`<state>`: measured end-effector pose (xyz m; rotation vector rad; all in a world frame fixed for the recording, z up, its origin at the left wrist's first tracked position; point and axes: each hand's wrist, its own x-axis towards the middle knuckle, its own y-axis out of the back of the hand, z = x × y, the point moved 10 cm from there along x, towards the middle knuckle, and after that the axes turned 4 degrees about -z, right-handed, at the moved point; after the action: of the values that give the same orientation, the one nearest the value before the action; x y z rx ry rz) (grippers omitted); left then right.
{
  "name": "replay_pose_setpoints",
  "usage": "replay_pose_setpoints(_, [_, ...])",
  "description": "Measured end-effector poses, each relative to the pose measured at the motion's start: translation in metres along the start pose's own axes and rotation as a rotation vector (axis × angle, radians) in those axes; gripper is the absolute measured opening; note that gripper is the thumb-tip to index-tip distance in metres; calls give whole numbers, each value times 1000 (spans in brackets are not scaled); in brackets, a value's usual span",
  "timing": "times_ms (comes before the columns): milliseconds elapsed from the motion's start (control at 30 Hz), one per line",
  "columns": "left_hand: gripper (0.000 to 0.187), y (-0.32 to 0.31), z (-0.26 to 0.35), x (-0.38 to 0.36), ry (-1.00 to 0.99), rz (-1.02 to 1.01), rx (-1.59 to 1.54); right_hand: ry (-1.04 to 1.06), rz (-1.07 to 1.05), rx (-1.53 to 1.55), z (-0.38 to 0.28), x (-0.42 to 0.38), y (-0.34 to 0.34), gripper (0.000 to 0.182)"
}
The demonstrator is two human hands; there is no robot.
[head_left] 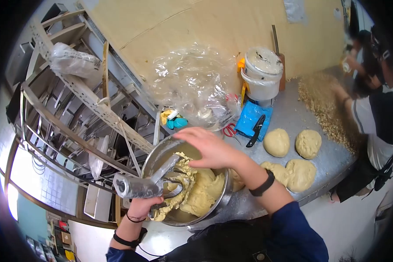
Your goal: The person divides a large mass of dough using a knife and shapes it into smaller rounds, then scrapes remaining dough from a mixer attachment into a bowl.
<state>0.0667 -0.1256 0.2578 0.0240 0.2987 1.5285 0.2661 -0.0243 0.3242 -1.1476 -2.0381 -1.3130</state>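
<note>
My left hand (145,208) is closed around a metal mixer beater (139,187), held tilted over a steel mixing bowl (226,196). Sticky yellow dough (184,192) clings to the beater's blades. A larger lump of dough (204,191) lies in the bowl. Above the bowl's far side is my right hand (209,148), fingers stretched and thumb apart, its thumb close to the dough on the beater. Right of the bowl, several dough balls (277,143) sit on the metal table (288,115).
A metal rack (85,131) stands at the left. Behind the bowl lie clear plastic sheeting (196,83), red scissors (229,129), a blue packet (251,120) and a black-handled tool (256,131). White tubs (262,72) stand farther back. A person (373,105) reaches into a crumbly heap (323,105).
</note>
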Motion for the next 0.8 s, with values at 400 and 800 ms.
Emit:
replay_pose_setpoints(400, [58,9,22,-50,-317,137,-389,216,-646,207,-61,73,-83,17])
replay_pose_setpoints(800, [66,24,33,-66,-465,237,-396,174,-401,242,-33,67,-85,18])
